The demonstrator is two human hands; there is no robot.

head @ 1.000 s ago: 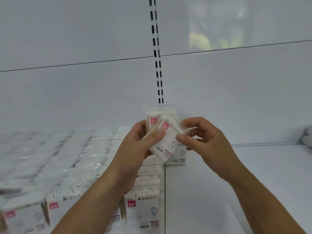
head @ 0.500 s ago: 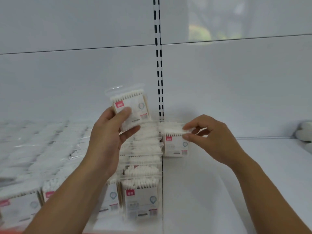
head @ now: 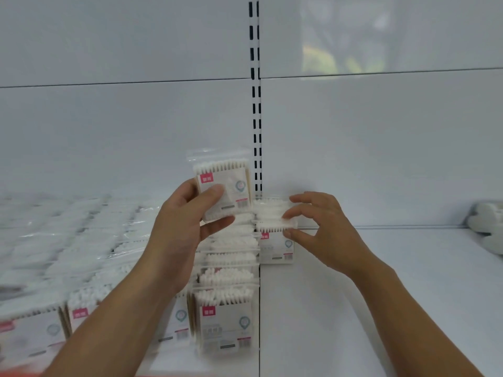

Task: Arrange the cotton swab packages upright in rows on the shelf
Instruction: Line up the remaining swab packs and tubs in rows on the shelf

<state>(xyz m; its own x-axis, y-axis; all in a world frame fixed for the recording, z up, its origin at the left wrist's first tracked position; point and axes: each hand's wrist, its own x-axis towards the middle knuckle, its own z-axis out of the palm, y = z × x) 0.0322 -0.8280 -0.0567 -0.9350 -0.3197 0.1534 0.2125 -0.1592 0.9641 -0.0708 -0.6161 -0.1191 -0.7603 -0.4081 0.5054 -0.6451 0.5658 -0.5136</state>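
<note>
**Two hands at the cotton swab packages on a white shelf**

Both forearms reach forward from the bottom edge of the head view, bare to the wrist. The left hand (head: pixel 187 227) is raised above the stock with its back toward the camera. The right hand (head: pixel 326 232) sits lower and to the right, palm turned leftward.

The held package (head: pixel 223 191) is a clear bag with white swab tips in a line along the top, a pale label card and a small pink tag. It is upright, tilted slightly, and clear of the shelf (head: pixel 381 295). The left hand grips it, thumb across the front and fingers curled under and behind.

The standing package (head: pixel 275 246) rests upright on the shelf near the back panel (head: pixel 381 145), just right of the slotted upright (head: pixel 255 104). The right hand pinches its top edge between forefinger and thumb, the other fingers spread loosely.

The rows of packages (head: pixel 226 317) stand upright left of the shelf seam, running front to back. A blurred white object (head: pixel 487 227) lies at the far right.
</note>
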